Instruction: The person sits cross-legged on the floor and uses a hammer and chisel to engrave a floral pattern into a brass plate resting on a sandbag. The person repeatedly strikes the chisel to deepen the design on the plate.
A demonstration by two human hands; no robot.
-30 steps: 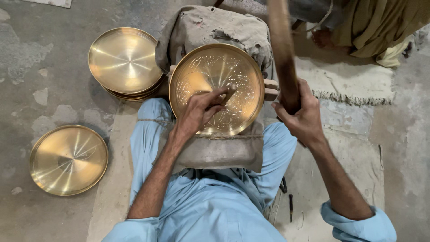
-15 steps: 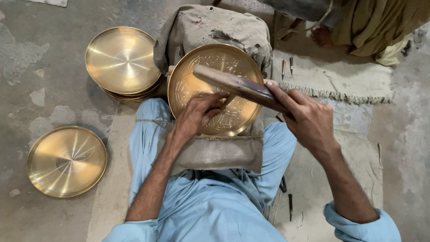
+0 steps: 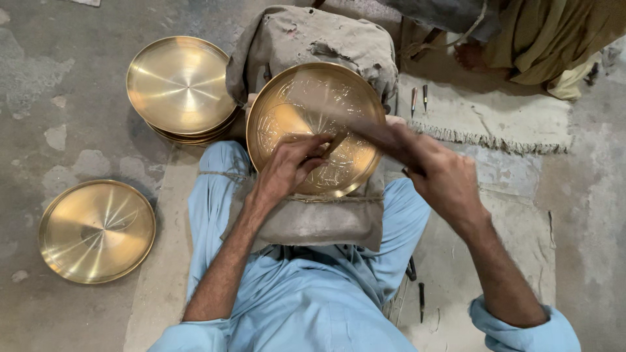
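Left hand (image 3: 287,171) pinches a chisel (image 3: 335,145) upright on the brass plate (image 3: 306,111), steadying it; right hand (image 3: 438,175) clamps a blurred hammer (image 3: 365,130) over it.

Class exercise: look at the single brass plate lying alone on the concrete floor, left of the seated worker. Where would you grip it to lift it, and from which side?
Probably by the raised rim of the lone brass plate, at its left edge, coming in from the open floor. The plate lies flat and face up, so only the upturned rim offers a grip; its right edge sits close to the mat.
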